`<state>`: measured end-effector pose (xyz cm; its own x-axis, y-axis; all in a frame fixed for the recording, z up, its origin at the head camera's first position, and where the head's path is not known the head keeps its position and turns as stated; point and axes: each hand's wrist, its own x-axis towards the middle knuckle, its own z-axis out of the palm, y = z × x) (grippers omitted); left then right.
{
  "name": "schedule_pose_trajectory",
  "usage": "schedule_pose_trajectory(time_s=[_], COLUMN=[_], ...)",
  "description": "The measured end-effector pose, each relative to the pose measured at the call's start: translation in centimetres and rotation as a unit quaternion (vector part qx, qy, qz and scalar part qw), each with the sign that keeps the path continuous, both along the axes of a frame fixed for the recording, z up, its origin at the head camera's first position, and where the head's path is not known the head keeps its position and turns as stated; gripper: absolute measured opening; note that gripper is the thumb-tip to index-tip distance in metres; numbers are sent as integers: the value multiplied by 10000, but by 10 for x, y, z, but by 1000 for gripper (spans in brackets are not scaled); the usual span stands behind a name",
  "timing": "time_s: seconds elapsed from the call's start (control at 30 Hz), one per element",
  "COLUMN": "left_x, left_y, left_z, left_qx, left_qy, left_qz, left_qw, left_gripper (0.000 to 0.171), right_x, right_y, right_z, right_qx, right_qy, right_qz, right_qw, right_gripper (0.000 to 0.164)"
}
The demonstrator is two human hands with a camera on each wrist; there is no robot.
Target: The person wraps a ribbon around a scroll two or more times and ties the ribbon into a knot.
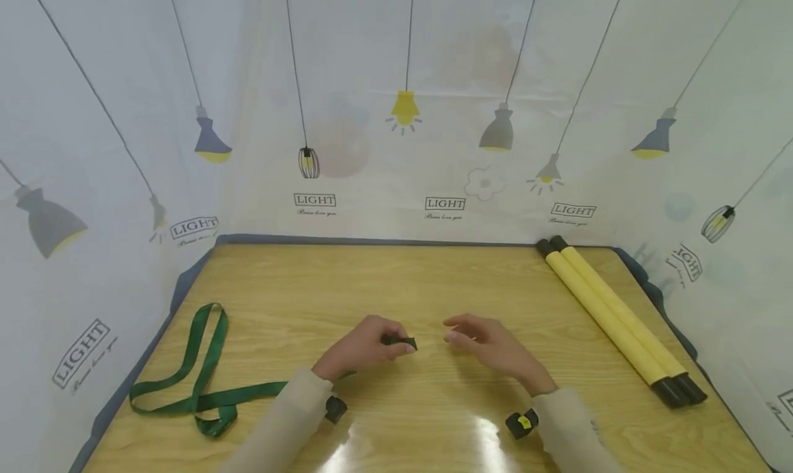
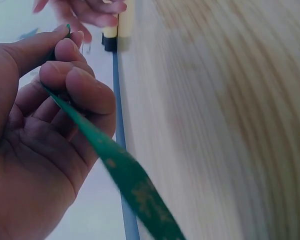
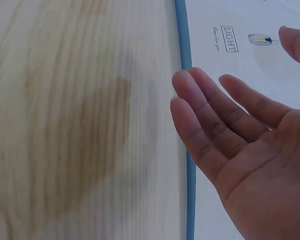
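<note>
A long green ribbon (image 1: 248,393) lies in loose loops on the left of the wooden table, and its length passes beneath the left forearm. My left hand (image 1: 365,345) pinches the ribbon close to one end, with a short dark tip poking out past thumb and fingers. Gold-coloured marks show on the green ribbon (image 2: 125,172) in the left wrist view, where it trails from the curled fingers. Facing that tip, a short gap away, my right hand (image 1: 492,345) is held above the table with relaxed fingers and nothing in it. Its palm is bare in the right wrist view.
Two yellow rods (image 1: 610,311) with black ends lie side by side along the table's right. White sheets (image 1: 384,218) printed with hanging lamps rise behind and at both sides of the wooden table (image 1: 384,273). Dark blue edging borders the tabletop.
</note>
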<state>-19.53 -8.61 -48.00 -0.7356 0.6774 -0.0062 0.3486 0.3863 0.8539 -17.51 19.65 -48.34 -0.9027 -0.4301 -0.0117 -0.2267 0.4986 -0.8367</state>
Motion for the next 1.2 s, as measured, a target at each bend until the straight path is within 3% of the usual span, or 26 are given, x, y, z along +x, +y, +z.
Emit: schedule_pose_trajectory(time_s=[0.2, 0.37, 0.6, 0.77, 1.0, 1.2], left_x=[2, 4, 7, 8, 4, -3], left_y=[17, 28, 34, 34, 29, 15], left_z=[-3, -5, -6, -5, -6, -8], left_qx=[86, -60, -106, -35, 50, -35], left_qy=[13, 164, 216, 118, -479, -564], left_qz=[-188, -218, -381, -541, -527, -292], left_qw=[9998, 9996, 9990, 9985, 9974, 9980], left_gripper=[24, 21, 27, 24, 28, 30], right_x=[4, 9, 11, 10, 7, 3], right_y=[-15, -22, -27, -28, -25, -17], right_z=[0, -2, -4, -7, -9, -8], right_qx=[-209, -203, -119, -182, 51, 24], right_qy=[-356, -277, -44, 164, 707, 1065], right_qz=[353, 610, 843, 993, 722, 371], right_qw=[9985, 9975, 9964, 9948, 9949, 9936], right_gripper=[47, 30, 42, 37, 30, 34])
